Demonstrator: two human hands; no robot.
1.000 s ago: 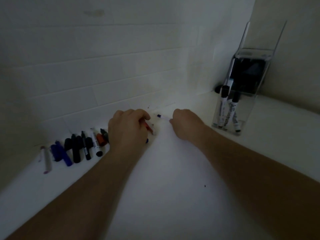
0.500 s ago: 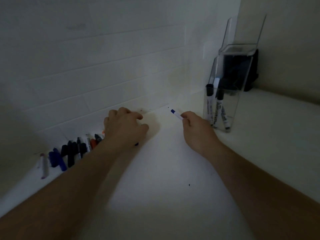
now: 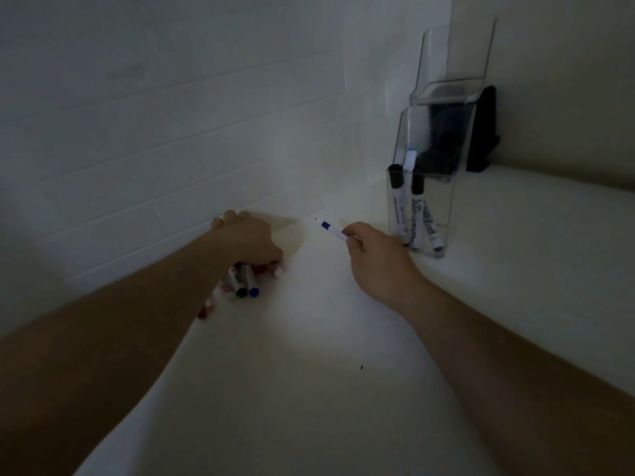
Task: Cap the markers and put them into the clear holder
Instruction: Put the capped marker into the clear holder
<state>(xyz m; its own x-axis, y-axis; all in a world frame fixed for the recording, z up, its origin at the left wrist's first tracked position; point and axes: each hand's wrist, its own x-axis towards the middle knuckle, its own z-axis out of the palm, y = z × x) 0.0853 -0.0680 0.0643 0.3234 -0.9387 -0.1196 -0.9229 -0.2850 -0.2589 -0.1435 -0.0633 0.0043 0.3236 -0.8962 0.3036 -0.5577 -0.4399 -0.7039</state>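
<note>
My right hand (image 3: pixel 372 259) pinches a thin white marker (image 3: pixel 330 229) with a blue end; its small dark tip points up and left, above the white counter. The clear holder (image 3: pixel 443 201) stands just right of that hand, with three markers (image 3: pixel 417 214) upright in its front pocket. My left hand (image 3: pixel 249 237) lies palm down by the wall on a pile of loose markers (image 3: pixel 244 282) with red, black and blue ends. Its fingers are hidden behind the back of the hand.
A white tiled wall (image 3: pixel 171 149) runs along the left and back. A black object (image 3: pixel 482 132) sits in the corner behind the holder. The white counter (image 3: pixel 309 389) stretches toward me, with a small dark speck (image 3: pixel 361 367) on it.
My right hand has lifted the blue-ended marker off the counter and carried it right, toward the holder. My left hand has stayed on the marker pile by the wall.
</note>
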